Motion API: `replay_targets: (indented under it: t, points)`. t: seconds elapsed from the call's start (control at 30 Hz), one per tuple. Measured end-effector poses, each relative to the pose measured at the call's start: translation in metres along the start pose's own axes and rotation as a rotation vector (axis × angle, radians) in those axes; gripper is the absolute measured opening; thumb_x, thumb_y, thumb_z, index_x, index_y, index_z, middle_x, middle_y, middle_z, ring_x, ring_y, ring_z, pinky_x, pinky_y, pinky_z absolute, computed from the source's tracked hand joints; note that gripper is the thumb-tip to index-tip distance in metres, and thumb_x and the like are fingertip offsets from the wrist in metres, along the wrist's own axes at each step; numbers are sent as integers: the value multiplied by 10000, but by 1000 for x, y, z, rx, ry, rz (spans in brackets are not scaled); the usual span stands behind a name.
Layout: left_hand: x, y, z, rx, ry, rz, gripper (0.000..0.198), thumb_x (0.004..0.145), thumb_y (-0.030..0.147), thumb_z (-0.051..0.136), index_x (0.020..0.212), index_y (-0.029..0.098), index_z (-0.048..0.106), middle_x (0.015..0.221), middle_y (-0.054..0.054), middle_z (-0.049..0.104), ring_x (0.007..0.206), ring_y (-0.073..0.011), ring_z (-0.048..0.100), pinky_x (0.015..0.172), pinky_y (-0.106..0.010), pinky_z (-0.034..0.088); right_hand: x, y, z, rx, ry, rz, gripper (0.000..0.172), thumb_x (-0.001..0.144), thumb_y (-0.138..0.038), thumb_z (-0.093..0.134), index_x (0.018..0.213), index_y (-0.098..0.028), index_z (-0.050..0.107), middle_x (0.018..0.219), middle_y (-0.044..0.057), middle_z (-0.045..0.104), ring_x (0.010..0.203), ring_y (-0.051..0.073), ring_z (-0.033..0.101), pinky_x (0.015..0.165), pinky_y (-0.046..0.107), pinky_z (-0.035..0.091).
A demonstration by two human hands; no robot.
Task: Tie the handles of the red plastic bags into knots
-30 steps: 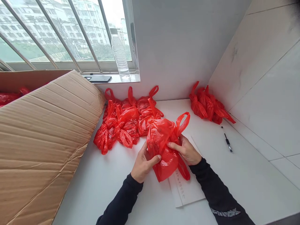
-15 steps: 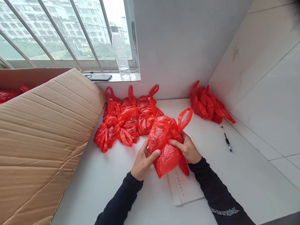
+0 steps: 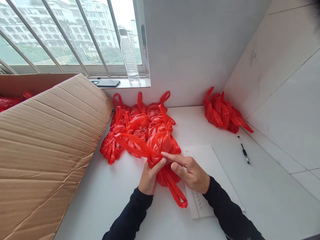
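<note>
A knotted red plastic bag (image 3: 162,146) is held over the white tabletop, one handle loop pointing left and the other hanging toward me. My left hand (image 3: 150,175) grips it from the left and below, thumb pressed near the knot. With the index finger stretched out, my right hand (image 3: 191,170) touches the bag near its knot; its thumb stands apart. Under the right hand lies a sheet of paper (image 3: 220,180) with handwritten numbers along its left side. Several more tied red bags (image 3: 136,125) sit just behind. What the bags contain cannot be made out.
A large cardboard box (image 3: 50,143) with red bags inside fills the left side. More red bags (image 3: 222,111) lie in the right back corner, near a pen (image 3: 245,153). A water bottle (image 3: 130,58) and a phone (image 3: 107,83) rest on the windowsill.
The held bag has been turned, so its knot now faces me and its handles point left and down. My right hand has let go of its hold and stretched its index finger.
</note>
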State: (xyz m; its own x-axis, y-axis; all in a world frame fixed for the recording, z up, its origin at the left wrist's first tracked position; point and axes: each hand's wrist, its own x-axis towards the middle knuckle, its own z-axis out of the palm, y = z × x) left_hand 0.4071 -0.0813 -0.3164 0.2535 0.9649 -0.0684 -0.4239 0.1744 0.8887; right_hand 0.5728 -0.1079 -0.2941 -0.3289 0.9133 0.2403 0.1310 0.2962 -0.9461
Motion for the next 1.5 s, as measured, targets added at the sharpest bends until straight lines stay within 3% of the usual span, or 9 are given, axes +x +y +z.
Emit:
replay_targets:
  t: [0.1, 0.17, 0.23, 0.4, 0.6, 0.87, 1.2, 1.4, 1.5]
  points:
    - [2, 4, 0, -176, 167, -28, 312, 774, 257, 765, 1070, 188, 696, 1023, -63, 755, 1016, -288, 694, 931, -406, 538, 1, 3, -1, 105, 217, 74, 383, 992, -448, 471, 1231, -224, 670, 1016, 81, 733, 904, 210, 677, 794, 354, 569]
    - [2, 10, 0, -298, 209, -70, 358, 779, 230, 740, 1131, 188, 683, 1070, -65, 752, 1046, -290, 690, 938, -411, 543, 3, 8, -7, 93, 423, 102, 355, 959, -466, 537, 1185, -231, 675, 969, 66, 711, 840, 189, 651, 716, 319, 563]
    - [1, 15, -1, -391, 224, -121, 370, 780, 209, 712, 1148, 173, 682, 1072, -71, 754, 1060, -296, 689, 942, -416, 548, 7, 14, -14, 69, 500, 128, 366, 903, -476, 624, 1178, -236, 656, 980, 54, 677, 860, 183, 624, 710, 304, 548]
    - [-2, 20, -4, -425, 118, -115, 467, 750, 152, 689, 1214, 197, 658, 1076, -64, 757, 1089, -318, 680, 937, -433, 556, 11, 27, -16, 225, 224, 268, 536, 833, -463, 711, 1284, -229, 539, 959, 45, 653, 800, 176, 616, 598, 279, 535]
    - [-1, 16, -4, -256, -73, -64, 683, 659, 28, 730, 1297, 227, 593, 1065, -64, 753, 1066, -316, 679, 917, -431, 558, 9, 26, -13, 323, 216, 228, 493, 865, -383, 683, 1299, -228, 510, 925, 37, 651, 720, 156, 590, 509, 255, 514]
    - [1, 11, -13, -281, 52, -88, 679, 603, 25, 666, 1255, 209, 613, 1010, -42, 751, 1008, -289, 693, 862, -392, 581, 9, 27, -16, 395, 63, 256, 637, 856, -349, 706, 1407, -238, 404, 896, 12, 620, 732, 146, 586, 574, 276, 542]
    - [3, 9, -10, -284, 2, -87, 698, 687, 56, 748, 1335, 245, 573, 1186, -73, 723, 1096, -306, 677, 938, -412, 559, 9, 22, -16, 425, 206, 153, 502, 877, -367, 671, 1334, -236, 508, 843, 2, 606, 712, 144, 567, 645, 294, 512]
    - [2, 12, -15, -310, 67, -48, 749, 656, -11, 722, 1342, 254, 578, 1208, -47, 720, 1102, -280, 676, 965, -395, 563, 8, 17, -17, 464, 13, 147, 619, 890, -338, 653, 1444, -287, 382, 1142, 61, 627, 997, 184, 619, 947, 396, 489]
    - [2, 13, -16, -318, 56, -55, 723, 668, -15, 707, 1335, 238, 588, 1194, -54, 729, 1150, -298, 656, 1008, -427, 543, 8, 19, -12, 471, -33, 134, 733, 848, -299, 711, 1472, -295, 327, 1191, 75, 633, 977, 181, 638, 942, 397, 490]
